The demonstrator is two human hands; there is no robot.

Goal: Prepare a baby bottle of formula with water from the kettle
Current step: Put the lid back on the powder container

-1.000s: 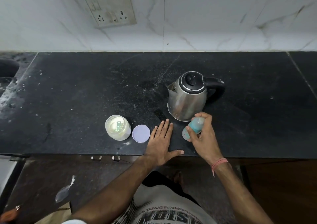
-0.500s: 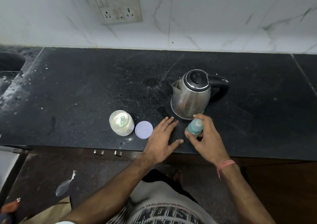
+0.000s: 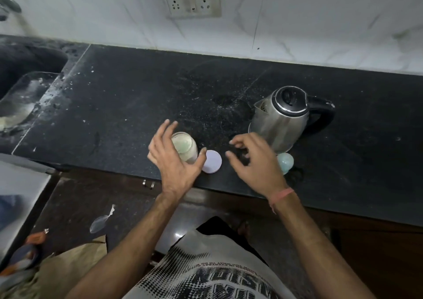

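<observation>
An open jar of pale formula powder [image 3: 185, 147] stands near the front edge of the black counter [image 3: 126, 106]. Its lilac round lid [image 3: 212, 162] lies flat just to its right. My left hand [image 3: 171, 159] spreads around the jar from the left, fingers straight above it and thumb near the lid; I cannot tell if it touches the jar. My right hand [image 3: 254, 163] hovers over the counter with fingers loosely curled and holds nothing. The teal baby bottle [image 3: 286, 161] stands behind it, partly hidden. A steel kettle [image 3: 281, 120] with a black lid and handle stands just beyond the bottle.
A dark sink [image 3: 20, 97] lies at the left end of the counter, with a tap [image 3: 6, 5] above it. A wall socket [image 3: 192, 1] sits on the white marble backsplash. The counter's front edge runs right under my wrists.
My right hand let go of the baby bottle and moved left. My left hand lifted off the counter and swung left to the formula jar. The view shifted left.
</observation>
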